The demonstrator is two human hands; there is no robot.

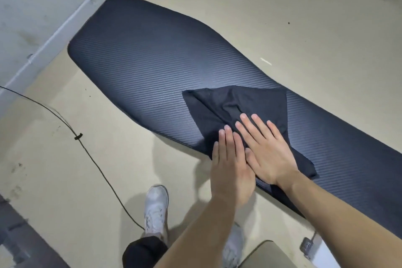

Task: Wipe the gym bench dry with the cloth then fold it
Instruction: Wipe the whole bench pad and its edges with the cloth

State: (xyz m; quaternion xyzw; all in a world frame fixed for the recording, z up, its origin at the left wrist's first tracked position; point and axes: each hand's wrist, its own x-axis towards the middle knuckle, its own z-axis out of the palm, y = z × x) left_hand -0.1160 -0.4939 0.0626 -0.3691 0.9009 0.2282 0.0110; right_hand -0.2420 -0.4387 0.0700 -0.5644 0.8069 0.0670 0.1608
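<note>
At the far left a pale wall (26, 13) meets the beige floor (54, 169), and a thin black cable (95, 163) trails across the floor toward the person's white shoe (155, 209) near the bottom edge. None of this bears on the job.

The worktop (141, 67), a long dark padded gym bench with a ribbed surface, runs from far left to near right. Its wide far-left end lies bare; no wet patches can be made out on it from this angle, so how much of it is dry cannot be told.

The cloth (237, 104), black and loosely bunched with one corner pointing left, lies on the narrower middle stretch of the worktop, near its near edge. The left hand (230, 167) rests on the cloth's near-left part, open and flat with fingers together, its heel hanging off the worktop's edge. Just beside it and touching it, the right hand (267, 150) also lies open and flat, fingers spread on the cloth's middle. Neither grips the fabric; both press palm-down, probably so the cloth is spread under broad pressure and can be pushed along the padding. This looks like wiping, with the folding not yet begun.

At the near right, a grey-green rounded object (267, 254) shows at the bottom edge.
</note>
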